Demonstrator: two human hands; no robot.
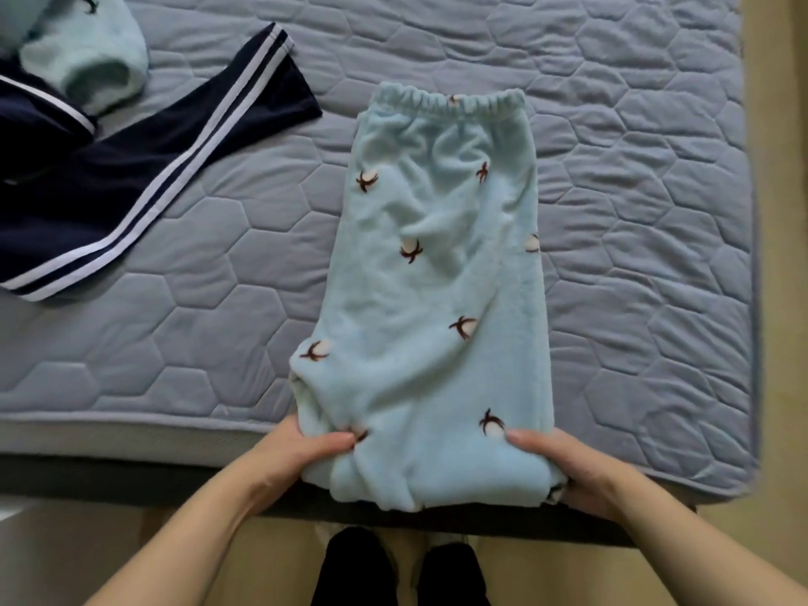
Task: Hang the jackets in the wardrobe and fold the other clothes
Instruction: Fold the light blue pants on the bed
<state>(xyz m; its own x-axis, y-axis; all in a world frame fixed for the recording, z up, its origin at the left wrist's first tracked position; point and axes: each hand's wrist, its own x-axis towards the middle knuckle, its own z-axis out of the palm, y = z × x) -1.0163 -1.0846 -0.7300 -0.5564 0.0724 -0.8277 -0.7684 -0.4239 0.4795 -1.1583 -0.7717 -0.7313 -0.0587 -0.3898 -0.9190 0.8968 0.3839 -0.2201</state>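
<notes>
Light blue fleece trousers [433,299] with small dark-and-white motifs lie folded lengthwise on the bed, the elastic waistband at the far end. The near end hangs over the mattress edge. My left hand [301,457] grips the near left corner, thumb on top and fingers under the cloth. My right hand [564,470] grips the near right corner the same way.
A grey quilted mattress [634,212] fills the view, its near edge by my hands and its right edge at the far right. A navy garment with white stripes [131,177] lies at the left, with a light blue fleece top [87,59] on it. Wooden floor lies below.
</notes>
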